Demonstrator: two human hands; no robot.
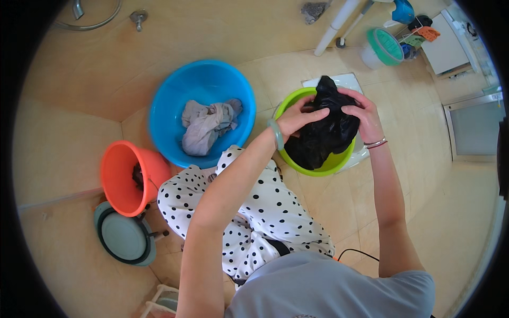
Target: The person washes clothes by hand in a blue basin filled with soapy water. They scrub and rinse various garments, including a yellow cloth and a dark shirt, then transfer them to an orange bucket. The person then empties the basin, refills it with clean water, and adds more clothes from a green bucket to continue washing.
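Note:
A wet black garment is bunched over a lime-green basin on the tiled floor. My left hand, with a pale green bangle at the wrist, grips the garment's left side. My right hand, with thin bracelets at the wrist, grips its upper right part. Both hands hold the cloth up above the basin. To the left stands a blue basin with a crumpled grey garment inside.
An orange bucket with something dark inside stands at the left, above a grey-green lid or stool. A green-lidded white tub, white pipes and small items sit at the back right. My polka-dot trousers fill the centre.

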